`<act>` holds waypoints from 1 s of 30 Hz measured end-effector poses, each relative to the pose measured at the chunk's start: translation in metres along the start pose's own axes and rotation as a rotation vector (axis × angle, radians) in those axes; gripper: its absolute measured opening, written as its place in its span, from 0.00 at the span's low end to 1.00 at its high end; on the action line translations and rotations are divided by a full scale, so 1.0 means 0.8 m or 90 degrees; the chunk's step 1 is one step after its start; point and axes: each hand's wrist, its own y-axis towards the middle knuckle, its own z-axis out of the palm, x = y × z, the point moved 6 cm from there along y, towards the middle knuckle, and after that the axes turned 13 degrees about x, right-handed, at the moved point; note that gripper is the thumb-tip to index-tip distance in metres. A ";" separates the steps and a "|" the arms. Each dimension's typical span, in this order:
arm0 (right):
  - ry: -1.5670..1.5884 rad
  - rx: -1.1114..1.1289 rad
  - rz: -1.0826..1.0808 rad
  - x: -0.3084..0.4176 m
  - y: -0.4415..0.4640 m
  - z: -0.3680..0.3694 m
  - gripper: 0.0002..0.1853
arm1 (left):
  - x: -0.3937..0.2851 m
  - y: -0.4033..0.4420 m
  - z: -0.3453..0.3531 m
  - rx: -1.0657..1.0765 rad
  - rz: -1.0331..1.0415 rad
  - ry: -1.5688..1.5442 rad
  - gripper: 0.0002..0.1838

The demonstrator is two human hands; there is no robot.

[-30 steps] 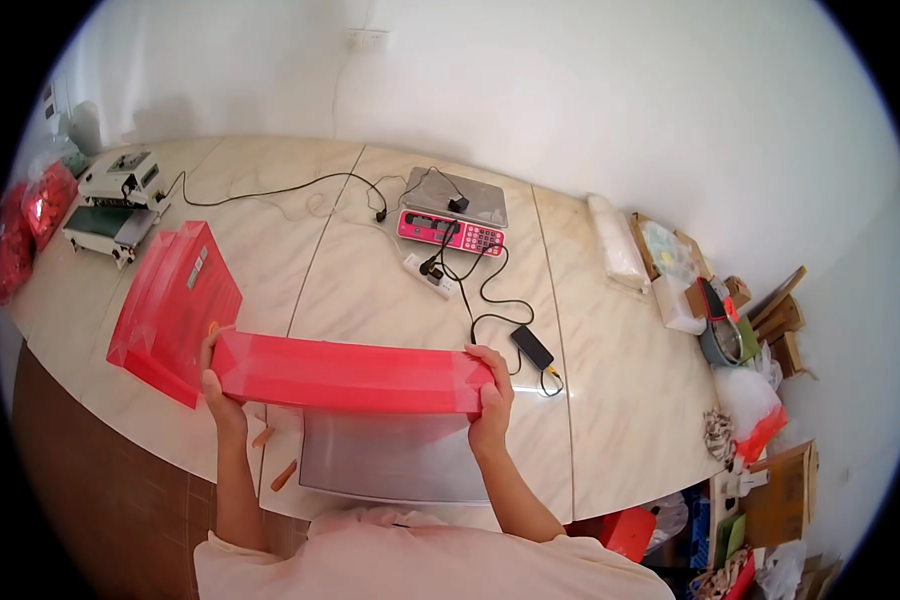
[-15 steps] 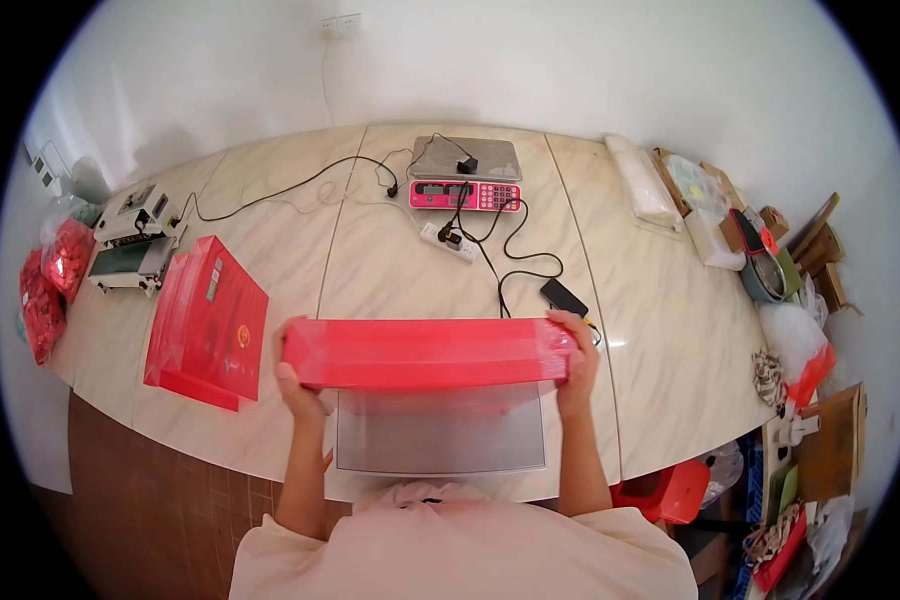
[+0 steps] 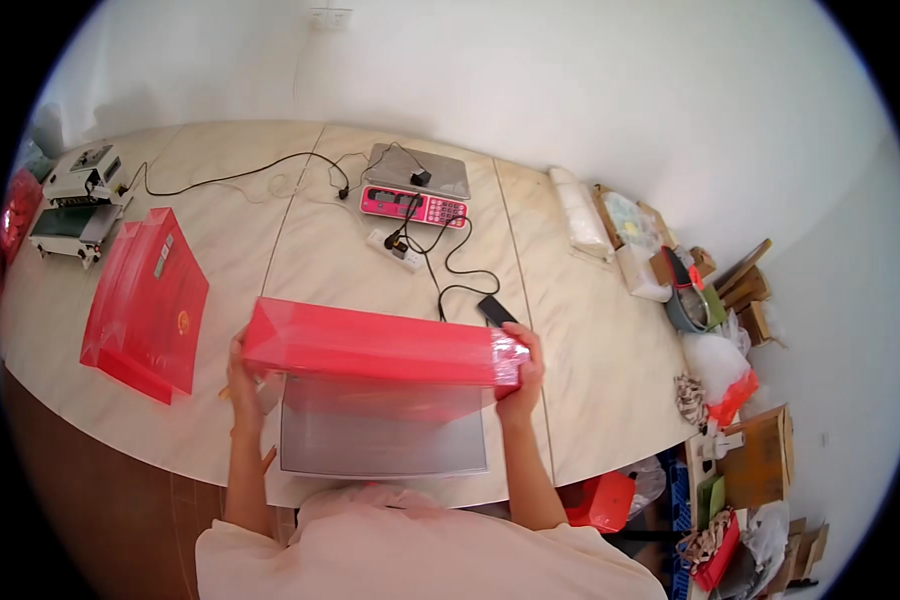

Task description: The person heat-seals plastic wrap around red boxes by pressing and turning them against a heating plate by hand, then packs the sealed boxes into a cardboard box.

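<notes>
A long red box (image 3: 380, 343) wrapped in shiny clear film is held up between my two hands, its narrow side facing me. My left hand (image 3: 246, 388) grips its left end, and my right hand (image 3: 522, 378) is wrapped round the right end, where the film crinkles and glints. The box slopes slightly, right end lower in the view. Beneath it lies a flat grey panel (image 3: 382, 445), partly covered by the box. More film-wrapped red boxes (image 3: 160, 315) stand together on the table to the left of my left hand.
A pink-fronted scale (image 3: 415, 206), a power strip (image 3: 395, 252), black cables and a dark adapter (image 3: 497, 312) lie beyond the box. A sealing-type machine (image 3: 82, 200) stands far left. Bags, a bowl (image 3: 686, 308) and wood pieces line the right. A red bin (image 3: 602, 502) is below the table edge.
My view has turned to the right, so the table things sit further left. The held box has tilted, its right end lower; both hands keep their grip.
</notes>
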 end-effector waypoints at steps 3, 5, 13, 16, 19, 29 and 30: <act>-0.013 0.034 0.021 0.012 -0.001 0.047 0.35 | 0.074 -0.022 -0.078 0.017 -0.168 0.155 0.42; -0.019 0.084 0.018 0.017 0.003 0.077 0.35 | 0.099 -0.048 -0.104 -0.105 -0.339 0.107 0.40; 0.092 0.218 -0.013 0.021 0.005 0.185 0.23 | 0.124 -0.117 -0.251 -0.157 -0.327 -0.042 0.39; -0.048 0.403 -0.040 0.035 0.017 0.173 0.30 | 0.088 -0.122 -0.259 -0.208 -0.342 0.006 0.37; -0.271 0.468 -0.104 0.062 0.027 0.127 0.43 | -0.019 -0.094 -0.203 -0.251 -0.265 0.131 0.30; -0.345 0.471 0.176 -0.109 -0.047 -0.017 0.38 | -0.171 -0.007 0.042 -0.078 -0.017 0.310 0.24; -0.293 0.489 0.252 -0.128 -0.060 -0.024 0.38 | -0.163 -0.004 0.066 -0.034 0.007 0.282 0.25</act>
